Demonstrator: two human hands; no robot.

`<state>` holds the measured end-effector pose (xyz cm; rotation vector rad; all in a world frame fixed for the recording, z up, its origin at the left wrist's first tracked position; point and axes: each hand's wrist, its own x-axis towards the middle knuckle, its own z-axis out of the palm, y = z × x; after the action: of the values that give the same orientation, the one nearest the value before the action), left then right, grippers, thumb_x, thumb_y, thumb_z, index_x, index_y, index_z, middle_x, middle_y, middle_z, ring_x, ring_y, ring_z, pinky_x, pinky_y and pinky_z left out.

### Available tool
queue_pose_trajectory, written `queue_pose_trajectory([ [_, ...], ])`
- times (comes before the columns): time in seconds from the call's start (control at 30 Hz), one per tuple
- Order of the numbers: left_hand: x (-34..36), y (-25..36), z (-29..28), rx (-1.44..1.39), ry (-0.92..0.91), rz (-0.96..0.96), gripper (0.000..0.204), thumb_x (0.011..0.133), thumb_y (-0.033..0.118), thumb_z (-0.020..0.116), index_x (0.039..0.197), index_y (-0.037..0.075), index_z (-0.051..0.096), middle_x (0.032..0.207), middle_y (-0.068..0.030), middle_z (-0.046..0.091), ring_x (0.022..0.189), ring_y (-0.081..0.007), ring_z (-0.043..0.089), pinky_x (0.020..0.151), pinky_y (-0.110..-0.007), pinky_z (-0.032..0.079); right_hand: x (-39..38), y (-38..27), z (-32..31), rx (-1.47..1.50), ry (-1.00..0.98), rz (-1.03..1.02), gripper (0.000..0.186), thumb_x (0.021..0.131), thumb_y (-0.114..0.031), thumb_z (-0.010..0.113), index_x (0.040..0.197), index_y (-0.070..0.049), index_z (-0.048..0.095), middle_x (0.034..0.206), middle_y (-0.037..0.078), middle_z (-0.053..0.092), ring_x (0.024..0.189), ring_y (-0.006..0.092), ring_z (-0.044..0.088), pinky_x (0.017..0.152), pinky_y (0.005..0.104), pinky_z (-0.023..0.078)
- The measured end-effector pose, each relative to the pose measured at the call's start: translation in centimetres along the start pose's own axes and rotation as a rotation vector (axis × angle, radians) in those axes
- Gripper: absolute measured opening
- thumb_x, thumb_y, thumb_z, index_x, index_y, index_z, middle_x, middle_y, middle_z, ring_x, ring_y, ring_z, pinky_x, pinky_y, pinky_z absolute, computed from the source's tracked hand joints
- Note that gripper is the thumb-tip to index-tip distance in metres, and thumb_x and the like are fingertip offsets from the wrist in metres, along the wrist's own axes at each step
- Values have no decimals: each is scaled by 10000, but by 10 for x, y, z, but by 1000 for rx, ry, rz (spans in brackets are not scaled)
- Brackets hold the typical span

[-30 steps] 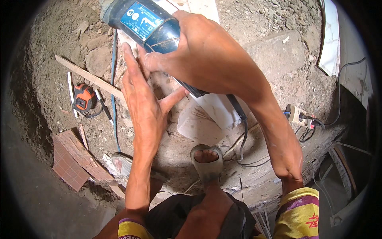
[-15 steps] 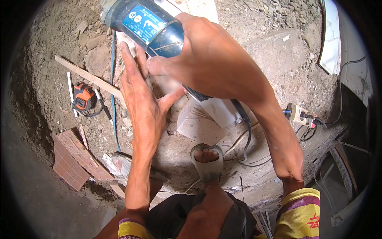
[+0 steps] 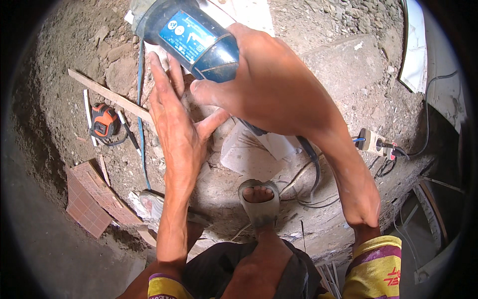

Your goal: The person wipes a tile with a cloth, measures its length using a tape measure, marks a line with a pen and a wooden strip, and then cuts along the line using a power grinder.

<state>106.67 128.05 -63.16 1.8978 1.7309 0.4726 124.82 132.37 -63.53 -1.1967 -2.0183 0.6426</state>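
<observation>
My right hand (image 3: 269, 79) is wrapped around the body of a blue angle grinder (image 3: 219, 57), which slants from the upper left toward the wrist. Its head lies at the top left; the disc cannot be seen. Just below the grinder, my left hand (image 3: 174, 109) is stretched out with its fingers forward and the thumb apart, pointing right. Pale tile (image 3: 236, 12) shows beyond the grinder, and a whitish edge appears by the left fingertips. Whether those fingers press on tile is hard to make out.
Left of my hands lie a wooden strip (image 3: 107, 93), an orange-black tape measure (image 3: 103, 121), a marker (image 3: 130, 133) and a blue cord (image 3: 141, 124). Brown tile pieces (image 3: 89, 209) are lower left. White offcuts (image 3: 249, 152) lie near my foot; a power socket (image 3: 371, 142) with cables sits right.
The grinder has shifted slightly right and toward me with my right hand, and its power cord has swung a little. The left hand has hardly moved.
</observation>
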Motion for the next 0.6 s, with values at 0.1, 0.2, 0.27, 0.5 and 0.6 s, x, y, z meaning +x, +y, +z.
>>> queue_pose_trajectory([
  [0.1, -1, -3, 1, -3, -1, -4, 1406, 669, 77, 989, 1708, -42, 49, 1639, -218, 511, 1403, -421, 476, 1225, -487, 341, 0, -2, 0, 53, -2, 61, 244, 819, -237, 818, 675, -82, 698, 725, 175, 606, 598, 376, 665, 579, 442, 553],
  [0.2, -1, -4, 1, -7, 7, 8, 1413, 656, 73, 986, 1708, -42, 50, 1649, -204, 504, 1398, -423, 477, 1224, -487, 340, -1, -1, -2, 145, -48, 145, 250, 817, -230, 812, 692, -48, 695, 721, 202, 614, 599, 407, 673, 592, 459, 559],
  [0.27, -1, -3, 0, 2, 2, 25, 1419, 649, 85, 986, 1708, -42, 50, 1658, -189, 498, 1388, -430, 480, 1224, -490, 340, -2, -1, -4, 180, -17, 176, 282, 817, -227, 805, 678, -17, 679, 722, 230, 626, 609, 435, 680, 608, 483, 563],
  [0.5, 0, -4, 2, -55, 0, 14, 1415, 657, 123, 991, 1705, -48, 55, 1661, -192, 494, 1380, -434, 486, 1229, -501, 327, -7, -7, -12, 262, -104, 468, 414, 800, -259, 804, 918, 111, 662, 827, 325, 710, 786, 499, 739, 744, 514, 600],
  [0.6, 0, -6, 3, -39, 5, 28, 1410, 664, 142, 993, 1704, -49, 59, 1653, -205, 499, 1383, -433, 487, 1232, -504, 322, -6, -10, -19, 309, -191, 566, 523, 800, -279, 798, 1040, 154, 625, 879, 352, 725, 865, 514, 748, 787, 502, 608],
])
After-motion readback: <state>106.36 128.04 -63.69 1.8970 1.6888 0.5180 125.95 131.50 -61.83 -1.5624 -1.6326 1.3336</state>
